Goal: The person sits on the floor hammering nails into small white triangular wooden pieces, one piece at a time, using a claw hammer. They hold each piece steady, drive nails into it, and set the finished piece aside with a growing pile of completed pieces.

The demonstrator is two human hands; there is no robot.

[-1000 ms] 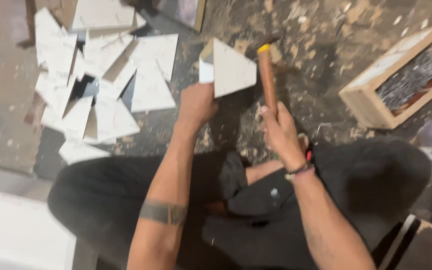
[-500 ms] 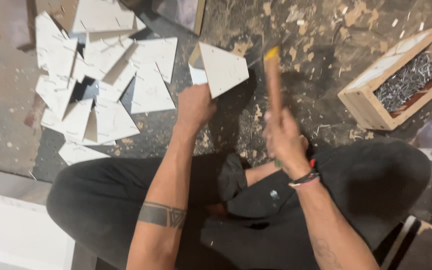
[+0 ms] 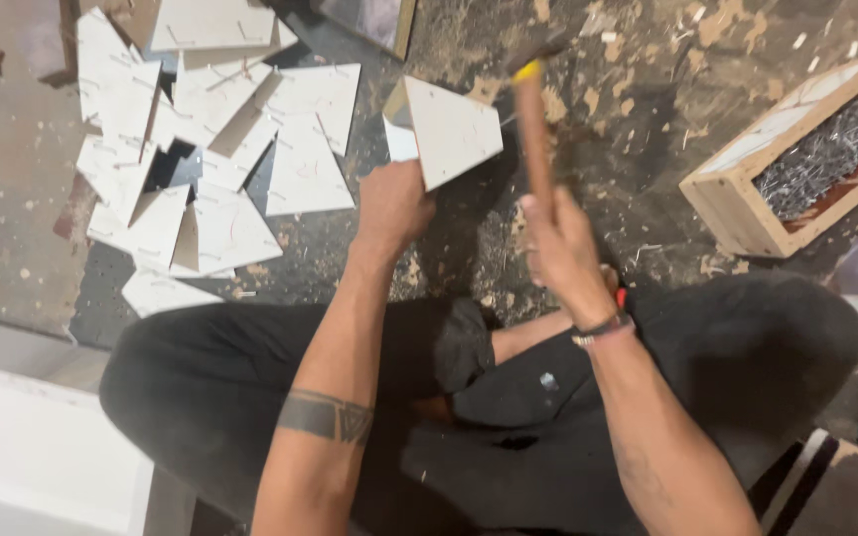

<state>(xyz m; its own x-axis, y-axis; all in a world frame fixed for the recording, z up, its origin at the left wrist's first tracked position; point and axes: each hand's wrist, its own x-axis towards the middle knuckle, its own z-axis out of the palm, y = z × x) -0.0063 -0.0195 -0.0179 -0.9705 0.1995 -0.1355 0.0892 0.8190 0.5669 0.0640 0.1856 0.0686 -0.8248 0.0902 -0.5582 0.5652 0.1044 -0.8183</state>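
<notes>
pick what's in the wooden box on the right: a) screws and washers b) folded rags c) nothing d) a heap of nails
d, the wooden box holds a heap of thin grey nails, lying on the floor beyond the right hand that grips the hammer.

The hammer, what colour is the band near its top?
Yellow. The hammer in the right hand has a brown wooden handle with a yellow band, clearest in the head view.

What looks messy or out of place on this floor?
Wood chips and sawdust litter the dark floor around the hammer. The white triangular pieces lie in a jumbled, overlapping pile rather than stacked.
</notes>
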